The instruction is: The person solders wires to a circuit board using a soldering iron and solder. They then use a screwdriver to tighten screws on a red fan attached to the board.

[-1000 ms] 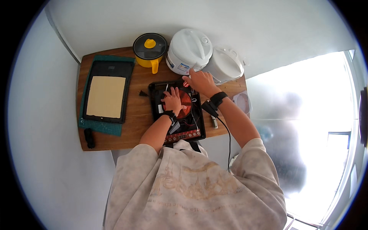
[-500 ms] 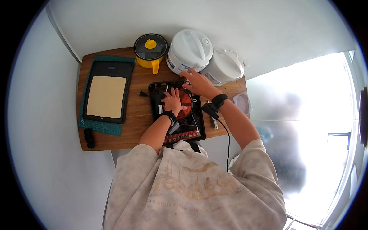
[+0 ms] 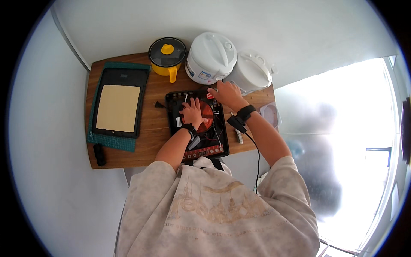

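An opened induction cooker (image 3: 170, 115) in a black casing lies in front of me, its wiring and round copper-red coil (image 3: 208, 112) exposed. My left hand (image 3: 192, 114) rests on the coil, open, with fingers spread. At the casing's far right corner is my right hand (image 3: 230, 95), its fingers curled together; what they grip, if anything, is too small to make out. Just beside its fingertips shows a red-and-white round part (image 3: 209, 96). Along the cooker's near edge runs a red control board (image 3: 205, 152) with small round parts.
Behind the cooker stand a yellow pot (image 3: 167, 58) with a dark lid and two white rice cookers (image 3: 212, 58) (image 3: 253, 70). On the left, a black panel (image 3: 117, 77) with a beige sheet lies on a green cutting mat (image 3: 120, 143). A black corded device (image 3: 236, 123) and clear tray (image 3: 270, 115) sit right.
My right hand has shifted slightly right and its fingers have drawn in, leaving the red-and-white part more visible. My left hand stays on the coil.
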{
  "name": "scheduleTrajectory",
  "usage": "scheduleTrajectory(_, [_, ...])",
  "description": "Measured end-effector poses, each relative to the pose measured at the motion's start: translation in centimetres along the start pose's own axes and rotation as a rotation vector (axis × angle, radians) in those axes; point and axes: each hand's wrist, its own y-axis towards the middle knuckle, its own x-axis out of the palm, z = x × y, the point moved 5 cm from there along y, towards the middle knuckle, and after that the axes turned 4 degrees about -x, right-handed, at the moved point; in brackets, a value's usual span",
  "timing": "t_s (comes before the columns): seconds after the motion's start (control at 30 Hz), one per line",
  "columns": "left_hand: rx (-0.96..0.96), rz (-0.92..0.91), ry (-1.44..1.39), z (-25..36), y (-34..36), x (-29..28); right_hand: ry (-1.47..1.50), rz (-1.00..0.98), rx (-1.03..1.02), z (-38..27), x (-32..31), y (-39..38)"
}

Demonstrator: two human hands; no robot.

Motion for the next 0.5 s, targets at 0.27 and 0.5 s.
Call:
scheduleTrajectory(0.27, [0.008, 0.005, -0.025, 0.1, -0.3, -0.2, 0.107, -0.065, -0.090, -0.5, -0.2, 0.0])
scheduleTrajectory(0.5, [0.008, -0.001, -0.018, 0.3, 0.0, 0.0, 0.143, 0.241, -0.417, -1.4, -0.7, -1.1])
